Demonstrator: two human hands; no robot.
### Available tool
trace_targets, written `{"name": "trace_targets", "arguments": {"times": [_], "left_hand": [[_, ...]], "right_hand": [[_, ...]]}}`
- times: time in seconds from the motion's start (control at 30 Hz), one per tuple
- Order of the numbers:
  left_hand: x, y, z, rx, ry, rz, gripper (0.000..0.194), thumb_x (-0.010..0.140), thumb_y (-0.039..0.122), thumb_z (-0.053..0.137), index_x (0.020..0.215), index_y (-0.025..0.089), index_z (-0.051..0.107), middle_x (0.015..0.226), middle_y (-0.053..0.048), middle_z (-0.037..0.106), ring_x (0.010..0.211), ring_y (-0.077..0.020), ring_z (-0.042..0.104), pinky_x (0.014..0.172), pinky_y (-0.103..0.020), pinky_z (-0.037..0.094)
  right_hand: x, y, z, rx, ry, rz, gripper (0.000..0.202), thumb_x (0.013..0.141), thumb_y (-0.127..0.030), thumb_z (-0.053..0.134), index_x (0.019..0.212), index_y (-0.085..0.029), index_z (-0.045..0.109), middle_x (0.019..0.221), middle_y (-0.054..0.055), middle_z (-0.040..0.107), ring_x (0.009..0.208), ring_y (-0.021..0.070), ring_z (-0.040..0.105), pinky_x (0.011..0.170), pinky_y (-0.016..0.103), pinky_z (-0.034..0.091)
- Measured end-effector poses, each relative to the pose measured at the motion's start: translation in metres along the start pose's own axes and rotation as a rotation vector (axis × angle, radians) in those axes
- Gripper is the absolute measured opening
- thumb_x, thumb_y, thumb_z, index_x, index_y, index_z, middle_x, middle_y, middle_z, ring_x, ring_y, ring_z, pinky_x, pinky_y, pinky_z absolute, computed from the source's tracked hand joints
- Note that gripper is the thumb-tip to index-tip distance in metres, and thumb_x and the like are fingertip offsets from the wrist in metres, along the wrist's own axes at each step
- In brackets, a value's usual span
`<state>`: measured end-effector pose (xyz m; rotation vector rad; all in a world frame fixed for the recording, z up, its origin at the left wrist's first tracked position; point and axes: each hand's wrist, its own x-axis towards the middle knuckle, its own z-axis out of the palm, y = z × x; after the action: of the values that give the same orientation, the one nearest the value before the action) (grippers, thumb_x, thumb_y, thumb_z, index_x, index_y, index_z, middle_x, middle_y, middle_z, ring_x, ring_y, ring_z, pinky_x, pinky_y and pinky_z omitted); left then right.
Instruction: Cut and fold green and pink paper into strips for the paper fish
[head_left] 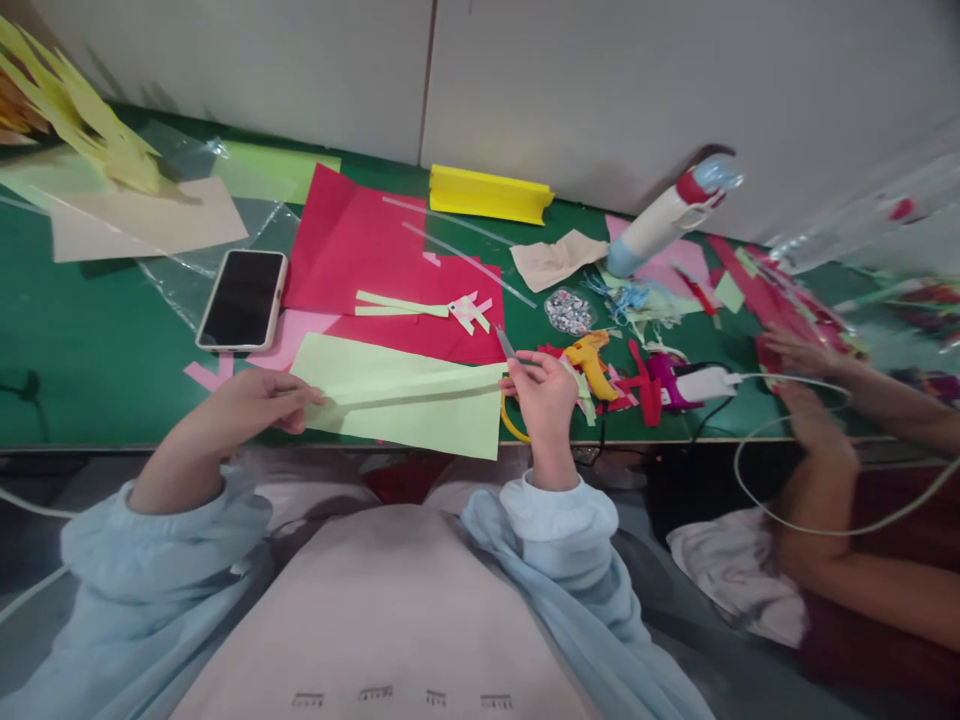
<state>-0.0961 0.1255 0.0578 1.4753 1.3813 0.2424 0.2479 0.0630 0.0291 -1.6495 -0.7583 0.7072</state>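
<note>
A narrow light green paper strip (405, 388) stretches between my two hands, above a light green paper sheet (420, 428). My left hand (255, 408) pinches the strip's left end between thumb and fingers. At the other end, my right hand (546, 395) is closed round scissors (514, 420) with a yellow handle, blades pointing up and away; the strip's right end meets its fingertips. Beyond the sheet, a small paper figure (465, 310) of pink and green strips lies on red paper (360, 245).
A phone (244, 300) lies left. Right of me are a yellow glue gun (592, 362), a bag of small gems (570, 312), a bottle (664, 225) and a white plug with cable (701, 384). Yellow folded card (491, 195) stands near the wall. A co-worker's hands (806, 375) work at far right.
</note>
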Motion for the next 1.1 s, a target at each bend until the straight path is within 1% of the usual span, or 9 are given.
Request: {"name": "trace_targets", "arguments": {"times": [0.17, 0.23, 0.33, 0.47, 0.63, 0.73, 0.83, 1.0, 1.1], "left_hand": [[-0.001, -0.004, -0.011, 0.235, 0.100, 0.008, 0.043, 0.076, 0.060, 0.055, 0.063, 0.021, 0.067, 0.058, -0.004, 0.064, 0.061, -0.0192, 0.058, 0.064, -0.033, 0.043], [-0.004, -0.003, -0.014, 0.312, 0.120, -0.021, 0.043, 0.077, 0.059, 0.053, 0.062, 0.021, 0.066, 0.060, -0.004, 0.066, 0.061, -0.0186, 0.057, 0.064, -0.032, 0.040], [-0.008, -0.003, -0.016, 0.355, 0.144, -0.087, 0.039, 0.080, 0.053, 0.053, 0.075, 0.018, 0.070, 0.061, -0.002, 0.066, 0.060, -0.0166, 0.055, 0.062, -0.030, 0.038], [-0.013, -0.006, -0.013, 0.334, 0.183, -0.088, 0.034, 0.083, 0.044, 0.053, 0.092, 0.016, 0.071, 0.063, 0.001, 0.066, 0.064, -0.0158, 0.057, 0.062, -0.026, 0.038], [-0.020, -0.007, 0.005, 0.429, 0.269, -0.067, 0.037, 0.083, 0.046, 0.055, 0.103, 0.020, 0.071, 0.074, 0.000, 0.071, 0.071, -0.0181, 0.061, 0.062, -0.026, 0.038], [-0.021, -0.006, 0.024, 0.527, 0.361, 0.025, 0.040, 0.083, 0.049, 0.056, 0.111, 0.024, 0.069, 0.087, -0.003, 0.072, 0.078, -0.0202, 0.064, 0.066, -0.028, 0.042], [-0.018, -0.006, 0.039, 0.619, 0.414, 0.116, 0.033, 0.083, 0.042, 0.056, 0.107, 0.024, 0.071, 0.094, -0.006, 0.071, 0.082, -0.0220, 0.065, 0.070, -0.031, 0.045], [-0.017, -0.006, 0.049, 0.701, 0.454, 0.164, 0.028, 0.088, 0.035, 0.053, 0.104, 0.023, 0.073, 0.100, -0.006, 0.071, 0.094, -0.0253, 0.066, 0.070, -0.033, 0.047], [-0.019, -0.005, 0.051, 0.752, 0.456, 0.159, 0.028, 0.090, 0.033, 0.051, 0.103, 0.024, 0.074, 0.101, -0.006, 0.072, 0.094, -0.0249, 0.067, 0.067, -0.033, 0.047]], "right_hand": [[0.001, 0.001, -0.012, -0.078, 0.039, 0.001, 0.040, 0.069, -0.047, 0.073, 0.089, -0.014, 0.063, 0.062, 0.002, 0.069, 0.052, 0.0165, 0.069, 0.047, 0.023, 0.056], [0.002, 0.002, -0.014, -0.090, 0.051, -0.007, 0.038, 0.069, -0.045, 0.073, 0.089, -0.014, 0.063, 0.062, 0.002, 0.069, 0.051, 0.0155, 0.068, 0.045, 0.022, 0.055], [0.003, 0.005, -0.016, -0.106, 0.057, -0.008, 0.038, 0.069, -0.044, 0.073, 0.089, -0.013, 0.063, 0.063, 0.002, 0.069, 0.051, 0.0150, 0.068, 0.044, 0.020, 0.054], [0.002, 0.008, -0.016, -0.118, 0.053, -0.010, 0.039, 0.070, -0.045, 0.073, 0.090, -0.013, 0.063, 0.066, 0.003, 0.070, 0.052, 0.0152, 0.069, 0.046, 0.021, 0.056], [0.000, 0.007, -0.014, -0.116, 0.061, -0.025, 0.037, 0.071, -0.044, 0.073, 0.089, -0.013, 0.063, 0.065, 0.003, 0.070, 0.053, 0.0156, 0.069, 0.049, 0.023, 0.058], [0.001, 0.010, -0.014, -0.110, 0.048, -0.025, 0.037, 0.072, -0.044, 0.073, 0.090, -0.013, 0.064, 0.065, 0.003, 0.070, 0.054, 0.0157, 0.070, 0.051, 0.024, 0.060], [0.002, 0.014, -0.015, -0.074, 0.022, -0.022, 0.038, 0.074, -0.045, 0.071, 0.091, -0.013, 0.065, 0.067, 0.002, 0.069, 0.055, 0.0152, 0.071, 0.054, 0.024, 0.061], [0.006, 0.021, -0.015, 0.045, -0.009, 0.040, 0.044, 0.082, -0.055, 0.062, 0.092, -0.013, 0.066, 0.065, 0.001, 0.065, 0.051, 0.0135, 0.069, 0.050, 0.021, 0.059], [0.008, 0.022, -0.016, 0.089, -0.020, 0.071, 0.044, 0.082, -0.056, 0.062, 0.092, -0.013, 0.066, 0.063, 0.000, 0.065, 0.052, 0.0139, 0.070, 0.050, 0.020, 0.058]]}}
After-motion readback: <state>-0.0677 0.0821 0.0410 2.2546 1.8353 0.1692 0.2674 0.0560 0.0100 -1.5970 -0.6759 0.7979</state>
